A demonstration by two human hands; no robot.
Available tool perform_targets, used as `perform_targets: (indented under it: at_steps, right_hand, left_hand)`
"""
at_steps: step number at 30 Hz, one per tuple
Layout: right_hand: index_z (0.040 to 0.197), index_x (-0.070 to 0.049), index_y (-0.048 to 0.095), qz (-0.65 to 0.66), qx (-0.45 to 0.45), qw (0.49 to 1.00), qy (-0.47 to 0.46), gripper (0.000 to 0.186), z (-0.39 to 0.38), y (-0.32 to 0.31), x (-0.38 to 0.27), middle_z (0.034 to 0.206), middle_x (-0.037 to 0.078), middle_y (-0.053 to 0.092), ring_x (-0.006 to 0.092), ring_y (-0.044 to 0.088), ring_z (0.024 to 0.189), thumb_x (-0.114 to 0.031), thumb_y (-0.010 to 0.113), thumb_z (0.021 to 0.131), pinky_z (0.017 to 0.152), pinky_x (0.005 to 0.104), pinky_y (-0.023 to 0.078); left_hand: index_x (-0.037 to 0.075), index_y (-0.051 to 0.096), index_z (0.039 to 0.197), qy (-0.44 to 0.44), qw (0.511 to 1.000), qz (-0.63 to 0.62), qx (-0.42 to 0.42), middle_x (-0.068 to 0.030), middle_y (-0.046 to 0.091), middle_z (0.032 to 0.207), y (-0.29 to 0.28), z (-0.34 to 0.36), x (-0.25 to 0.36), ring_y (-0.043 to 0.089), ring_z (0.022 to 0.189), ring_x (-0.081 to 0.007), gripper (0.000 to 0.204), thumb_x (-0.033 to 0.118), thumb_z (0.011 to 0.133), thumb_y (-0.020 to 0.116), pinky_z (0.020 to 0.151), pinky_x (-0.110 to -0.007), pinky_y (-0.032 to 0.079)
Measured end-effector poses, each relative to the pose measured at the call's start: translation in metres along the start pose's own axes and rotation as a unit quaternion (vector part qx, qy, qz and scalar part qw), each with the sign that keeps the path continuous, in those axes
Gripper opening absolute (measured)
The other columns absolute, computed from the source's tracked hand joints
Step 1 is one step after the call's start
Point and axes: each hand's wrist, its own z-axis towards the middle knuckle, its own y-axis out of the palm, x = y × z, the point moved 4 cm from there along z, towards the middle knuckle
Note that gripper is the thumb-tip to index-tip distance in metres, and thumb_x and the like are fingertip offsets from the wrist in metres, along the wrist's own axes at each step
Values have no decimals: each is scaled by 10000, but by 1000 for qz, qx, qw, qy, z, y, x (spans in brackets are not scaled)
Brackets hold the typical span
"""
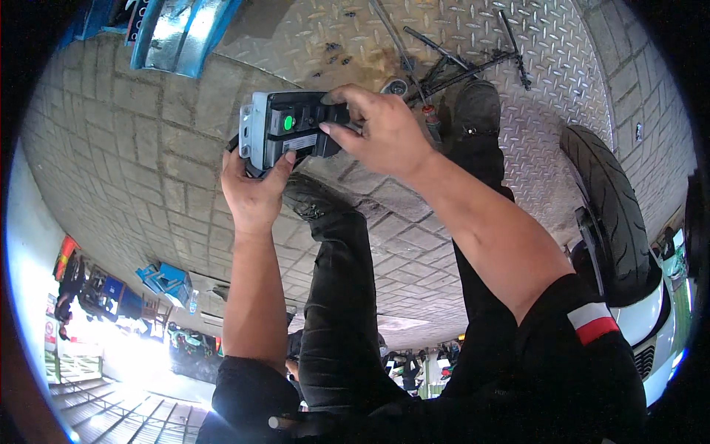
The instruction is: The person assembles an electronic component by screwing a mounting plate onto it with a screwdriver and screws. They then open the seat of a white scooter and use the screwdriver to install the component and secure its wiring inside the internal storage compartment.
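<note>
Both hands hold up a boxy black plastic unit (278,122) above the paving. It has a pale grey, partly clear side, a round green sticker and a pale label. My left hand (253,185) grips its lower left corner, thumb on the front and fingers partly hidden behind. At its right end my right hand (381,129) is closed around a black part of the unit, thumb and fingers pinching it. Its exact kind does not show.
Right of my knees stands a motorcycle wheel with a black tyre (610,200). A screwdriver (429,115), black metal stays (451,63) and several small dark fasteners (334,55) lie on a diamond-plate metal sheet (547,52). A blue metal stand (177,33) is at the upper left.
</note>
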Motion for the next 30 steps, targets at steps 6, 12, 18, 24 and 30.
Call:
perform_targets:
  at_steps: [6, 12, 18, 24, 30]
  right_hand:
    - [940, -42, 648, 17, 50, 997, -54, 218, -1, 11, -2, 830, 171, 678, 364, 668, 794, -189, 700, 788, 721, 437, 537]
    - [918, -26, 631, -6, 97, 988, -117, 188, 1, 11, -3, 789, 161, 661, 334, 655, 707, -108, 715, 772, 650, 402, 511]
    - [924, -52, 671, -8, 46, 997, -56, 212, 2, 10, 7, 819, 186, 682, 365, 674, 783, -204, 697, 778, 728, 450, 545]
    - [918, -58, 706, 81, 47, 996, 1, 217, 2, 13, 17, 766, 189, 681, 374, 670, 728, -207, 721, 761, 693, 432, 551]
    - [908, -47, 725, 89, 32, 995, 36, 226, 4, 15, 27, 747, 193, 678, 361, 673, 701, -204, 739, 745, 670, 417, 547]
  left_hand:
    - [-30, 629, 1037, -35, 999, -34, 4, -57, 674, 938, 5, -2, 5, 606, 835, -114, 333, 86, 773, 796, 763, -264, 489]
    - [-35, 629, 1034, -30, 997, -73, 11, -63, 678, 940, 16, -1, 17, 611, 841, -117, 344, 82, 762, 804, 767, -273, 494]
    - [-44, 624, 1014, -16, 1000, -6, -3, -63, 672, 915, 19, 1, 22, 613, 833, -122, 352, 80, 747, 816, 761, -264, 495]
    - [-49, 668, 969, -8, 999, -33, -20, -117, 587, 1000, 15, 4, 26, 599, 879, -200, 373, 81, 671, 851, 782, -323, 499]
    - [-59, 657, 971, 18, 999, 22, -36, -113, 566, 1028, 15, 6, 29, 607, 867, -204, 382, 61, 664, 850, 756, -319, 507]
